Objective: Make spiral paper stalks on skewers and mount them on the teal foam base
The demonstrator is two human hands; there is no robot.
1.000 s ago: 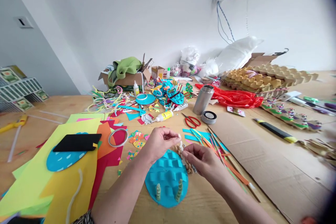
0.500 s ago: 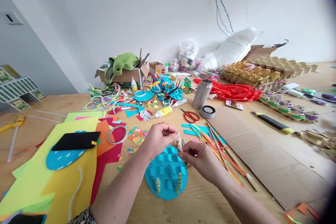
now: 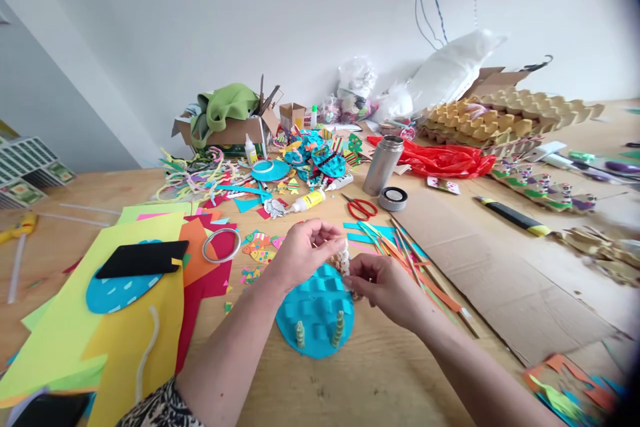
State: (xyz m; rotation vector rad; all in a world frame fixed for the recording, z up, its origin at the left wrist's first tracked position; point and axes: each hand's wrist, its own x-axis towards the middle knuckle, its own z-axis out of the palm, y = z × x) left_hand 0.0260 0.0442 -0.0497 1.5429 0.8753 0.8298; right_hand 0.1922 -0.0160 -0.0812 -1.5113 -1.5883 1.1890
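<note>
Over the far edge of a round blue piece with raised bumps, both hands pinch a small whitish beaded or shell-like strand. My left hand has thumb and fingertips closed at its upper end. Its lower end is between the fingers of my right hand, just right of the blue piece. Two pale green twisted stubs stand upright on the near part of the blue piece. Part of the strand is hidden behind the fingers.
Red-handled scissors, a steel flask and a glue bottle lie beyond the hands. Paper strips and a cardboard sheet are at right. Coloured paper, a black phone-like slab and a ring are at left.
The view has tilted down slightly, so the table items appear higher. More of the whitish strand shows between the hands, which remain pinched over the blue piece's far edge.
</note>
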